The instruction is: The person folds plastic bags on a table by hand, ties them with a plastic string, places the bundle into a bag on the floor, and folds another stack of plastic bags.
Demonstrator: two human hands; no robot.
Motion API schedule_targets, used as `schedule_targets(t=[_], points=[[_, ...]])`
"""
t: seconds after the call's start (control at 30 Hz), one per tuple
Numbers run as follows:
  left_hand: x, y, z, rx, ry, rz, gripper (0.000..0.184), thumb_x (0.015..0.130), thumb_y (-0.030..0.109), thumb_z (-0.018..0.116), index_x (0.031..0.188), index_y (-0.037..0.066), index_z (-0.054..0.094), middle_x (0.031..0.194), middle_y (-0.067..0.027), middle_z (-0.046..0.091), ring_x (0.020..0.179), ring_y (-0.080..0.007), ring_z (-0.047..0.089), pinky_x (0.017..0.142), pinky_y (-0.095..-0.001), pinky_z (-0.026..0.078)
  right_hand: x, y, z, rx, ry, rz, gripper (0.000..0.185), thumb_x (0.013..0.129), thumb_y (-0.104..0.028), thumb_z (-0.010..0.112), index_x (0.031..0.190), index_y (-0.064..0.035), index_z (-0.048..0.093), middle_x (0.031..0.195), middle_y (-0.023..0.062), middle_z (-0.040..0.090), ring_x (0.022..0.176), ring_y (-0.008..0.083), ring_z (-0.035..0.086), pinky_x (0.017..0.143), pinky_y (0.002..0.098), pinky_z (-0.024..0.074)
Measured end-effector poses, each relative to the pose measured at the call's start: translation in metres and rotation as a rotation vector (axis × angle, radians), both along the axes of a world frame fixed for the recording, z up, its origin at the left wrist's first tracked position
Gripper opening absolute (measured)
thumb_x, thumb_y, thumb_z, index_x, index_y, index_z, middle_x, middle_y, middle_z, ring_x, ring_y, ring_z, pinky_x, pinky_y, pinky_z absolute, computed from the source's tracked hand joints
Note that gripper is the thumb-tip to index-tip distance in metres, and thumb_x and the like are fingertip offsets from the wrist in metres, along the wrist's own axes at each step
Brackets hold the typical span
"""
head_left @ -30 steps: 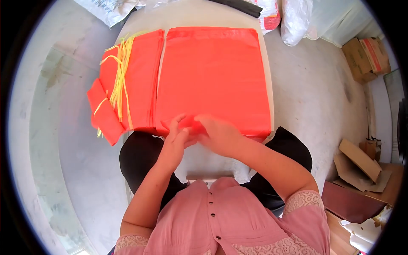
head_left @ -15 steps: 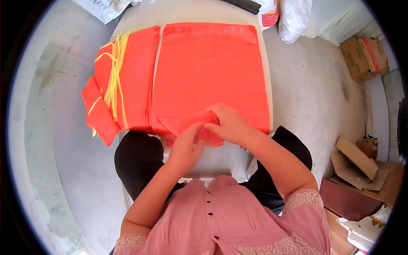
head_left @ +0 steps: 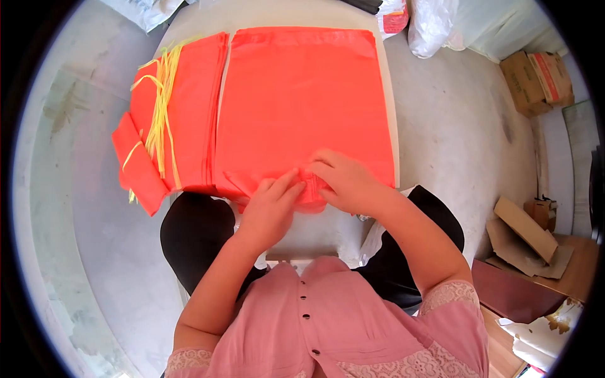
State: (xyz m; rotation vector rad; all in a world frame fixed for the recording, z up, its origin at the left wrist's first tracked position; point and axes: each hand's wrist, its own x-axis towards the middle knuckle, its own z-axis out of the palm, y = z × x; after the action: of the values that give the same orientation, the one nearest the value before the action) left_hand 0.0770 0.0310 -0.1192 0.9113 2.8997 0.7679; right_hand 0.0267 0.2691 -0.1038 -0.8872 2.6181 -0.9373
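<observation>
A stack of thin red sheets, perhaps flat bags, lies on the table in front of me. At its near edge, part of a red sheet is gathered into a small folded bunch. My left hand has its fingers closed on the left side of this bunch. From the right, my right hand grips the bunch with bent fingers and thumb. The fingertips are partly hidden by the red folds.
Left of the stack lies another red pile with yellow ties across it. A folded red bundle bound with a yellow tie overhangs the table's left edge. Cardboard boxes and an opened carton stand at the right.
My hands have shifted slightly on the gathered red folds, which now look flatter and more drawn together between them. The whole view has shifted a little.
</observation>
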Motion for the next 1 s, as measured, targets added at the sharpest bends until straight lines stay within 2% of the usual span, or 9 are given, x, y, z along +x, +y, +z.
schedule_targets(t=[0.17, 0.27, 0.37, 0.47, 0.57, 0.67, 0.77, 0.87, 1.0], points=[[-0.002, -0.002, -0.007, -0.085, 0.094, -0.025, 0.066, 0.073, -0.005, 0.075, 0.136, 0.008, 0.062, 0.147, -0.0109, 0.056, 0.110, -0.0321, 0.058, 0.098, -0.0408, 0.052, 0.015, 0.017, -0.022, 0.087, 0.402, 0.220, 0.044, 0.082, -0.002, 0.069, 0.125, -0.0107, 0.065, 0.153, 0.0153, 0.050, 0.139, 0.0376, 0.049, 0.110, 0.0492, 0.0463], [-0.001, 0.000, -0.008, -0.173, 0.136, -0.036, 0.066, 0.072, -0.006, 0.074, 0.135, 0.008, 0.063, 0.147, -0.0096, 0.057, 0.108, -0.0302, 0.058, 0.098, -0.0390, 0.052, 0.020, 0.016, -0.027, 0.087, 0.494, 0.245, 0.045, 0.082, -0.001, 0.068, 0.126, -0.0122, 0.066, 0.157, 0.0131, 0.047, 0.143, 0.0346, 0.047, 0.112, 0.0497, 0.0452], [-0.001, 0.002, -0.003, -0.174, 0.179, -0.059, 0.061, 0.076, -0.006, 0.066, 0.135, 0.007, 0.062, 0.146, -0.0117, 0.058, 0.099, -0.0284, 0.058, 0.090, -0.0373, 0.053, 0.020, 0.012, -0.035, -0.006, 0.524, 0.281, 0.040, 0.081, -0.002, 0.069, 0.119, -0.0109, 0.066, 0.157, 0.0126, 0.047, 0.142, 0.0340, 0.047, 0.112, 0.0499, 0.0451], [-0.002, -0.004, -0.011, -0.257, 0.181, -0.065, 0.068, 0.071, -0.003, 0.076, 0.136, 0.008, 0.062, 0.148, -0.0090, 0.056, 0.106, -0.0289, 0.058, 0.098, -0.0384, 0.053, 0.017, 0.010, -0.028, -0.015, 0.617, 0.372, 0.028, 0.081, -0.002, 0.070, 0.108, -0.0081, 0.067, 0.154, 0.0127, 0.050, 0.139, 0.0339, 0.049, 0.112, 0.0496, 0.0452], [-0.001, -0.004, -0.001, -0.259, 0.130, -0.083, 0.071, 0.070, 0.001, 0.080, 0.138, 0.008, 0.061, 0.150, -0.0084, 0.056, 0.108, -0.0292, 0.058, 0.098, -0.0387, 0.052, 0.019, 0.010, -0.032, -0.079, 0.592, 0.368, 0.013, 0.081, -0.002, 0.070, 0.094, -0.0044, 0.065, 0.149, 0.0146, 0.055, 0.136, 0.0352, 0.052, 0.111, 0.0493, 0.0467], [-0.003, -0.002, -0.001, -0.236, 0.136, -0.070, 0.075, 0.069, 0.005, 0.084, 0.141, 0.011, 0.061, 0.151, -0.0074, 0.056, 0.109, -0.0297, 0.057, 0.099, -0.0388, 0.052, 0.023, 0.005, -0.038, -0.193, 0.387, 0.218, 0.008, 0.082, -0.001, 0.071, 0.089, -0.0014, 0.066, 0.143, 0.0171, 0.059, 0.132, 0.0368, 0.055, 0.107, 0.0482, 0.0492], [-0.003, 0.001, 0.009, -0.155, 0.018, -0.038, 0.074, 0.072, 0.005, 0.083, 0.142, 0.014, 0.062, 0.151, -0.0074, 0.056, 0.109, -0.0303, 0.057, 0.098, -0.0397, 0.053, 0.020, 0.006, -0.035, -0.420, 0.145, 0.134, 0.008, 0.084, -0.002, 0.072, 0.091, 0.0004, 0.068, 0.139, 0.0186, 0.061, 0.129, 0.0377, 0.057, 0.104, 0.0463, 0.0508], [-0.003, 0.005, 0.012, -0.063, -0.079, 0.029, 0.068, 0.075, 0.003, 0.082, 0.139, 0.017, 0.067, 0.149, -0.0078, 0.057, 0.109, -0.0312, 0.057, 0.097, -0.0413, 0.054, 0.021, 0.007, -0.032, -0.451, 0.097, 0.082, 0.009, 0.085, -0.003, 0.072, 0.093, 0.0001, 0.071, 0.133, 0.0165, 0.063, 0.123, 0.0359, 0.059, 0.101, 0.0443, 0.0519], [-0.002, 0.013, 0.005, -0.013, 0.045, 0.074, 0.063, 0.070, -0.004, 0.078, 0.128, 0.019, 0.074, 0.145, -0.0078, 0.060, 0.105, -0.0294, 0.059, 0.092, -0.0408, 0.055, 0.020, 0.012, -0.027, -0.425, 0.000, 0.088, 0.014, 0.090, -0.008, 0.070, 0.102, -0.0008, 0.073, 0.138, 0.0161, 0.062, 0.125, 0.0335, 0.060, 0.101, 0.0432, 0.0515]])
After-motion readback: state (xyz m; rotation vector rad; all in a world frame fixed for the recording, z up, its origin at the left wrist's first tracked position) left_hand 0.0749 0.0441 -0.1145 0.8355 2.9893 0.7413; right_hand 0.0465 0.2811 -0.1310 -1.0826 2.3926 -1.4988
